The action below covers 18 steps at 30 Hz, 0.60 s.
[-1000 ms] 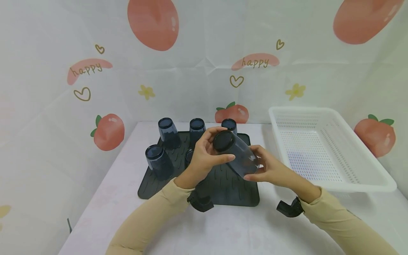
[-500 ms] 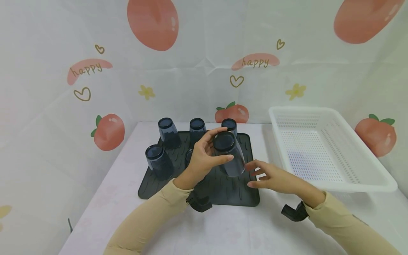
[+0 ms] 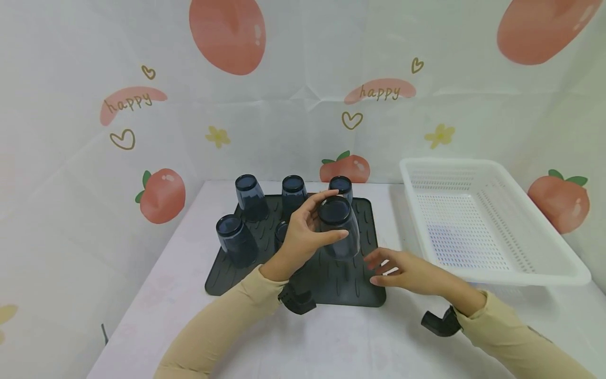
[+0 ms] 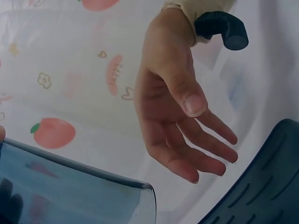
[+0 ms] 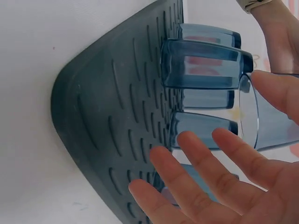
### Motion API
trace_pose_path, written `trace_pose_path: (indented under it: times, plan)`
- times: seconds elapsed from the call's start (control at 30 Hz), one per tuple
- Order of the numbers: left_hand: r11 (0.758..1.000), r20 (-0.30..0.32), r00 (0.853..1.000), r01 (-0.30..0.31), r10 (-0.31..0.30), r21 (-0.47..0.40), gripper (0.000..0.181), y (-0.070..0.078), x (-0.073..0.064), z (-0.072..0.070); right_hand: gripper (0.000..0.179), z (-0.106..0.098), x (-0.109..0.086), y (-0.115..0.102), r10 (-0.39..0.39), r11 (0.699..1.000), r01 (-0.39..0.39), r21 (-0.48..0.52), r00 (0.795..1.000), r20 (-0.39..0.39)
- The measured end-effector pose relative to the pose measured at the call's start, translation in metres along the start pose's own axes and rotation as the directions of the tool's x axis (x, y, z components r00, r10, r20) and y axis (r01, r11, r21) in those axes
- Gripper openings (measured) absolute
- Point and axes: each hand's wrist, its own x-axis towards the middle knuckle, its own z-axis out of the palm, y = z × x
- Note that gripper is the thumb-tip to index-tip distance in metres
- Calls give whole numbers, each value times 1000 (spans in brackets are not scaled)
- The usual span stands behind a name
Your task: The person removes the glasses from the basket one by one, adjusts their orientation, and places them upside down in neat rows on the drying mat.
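Upside down in my left hand (image 3: 300, 234) is a blue-tinted drinking glass (image 3: 347, 247); thumb and fingers grip it near its base, mouth downward, over the dark ribbed drying mat (image 3: 331, 287). My right hand (image 3: 402, 271) hovers beside the mat's right edge, apart from the glass, with fingers loosely bent and nothing in them. In the left wrist view, the held glass (image 4: 74, 186) fills the lower left, and the right hand (image 4: 173, 102) hangs apart from it. Its spread fingers (image 5: 201, 186) show in the right wrist view.
Several matching glasses stand inverted on the mat: a front-left glass (image 3: 238, 242), a back-left glass (image 3: 251, 199), a back-middle glass (image 3: 293, 190) and a back-right glass (image 3: 341, 183). Another glass (image 3: 280, 231) is mostly hidden behind my left hand. A white perforated basket (image 3: 473, 276) stands at right.
The glass has swung from tilted to nearly upright with its mouth down. My right hand has let go of it and moved right and slightly toward me; the left hand keeps its grip.
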Motion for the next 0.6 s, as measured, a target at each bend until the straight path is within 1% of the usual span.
trace_pose_path:
  times: [0.2, 0.47, 0.6]
  plan:
    - [1000, -1, 1000, 5, -5, 5, 73, -8, 0, 1, 40, 3, -1, 4, -14, 1000, 14, -12, 1000, -6]
    - [999, -4, 1000, 28, -28, 37, 72, -16, 0, 5, 35, 7, 0, 12, -26, 999, 25, -45, 999, -23]
    - [998, 0, 999, 43, -43, 35, 72, -21, -1, 6, 34, 9, -1, 13, -30, 999, 29, -34, 999, -25]
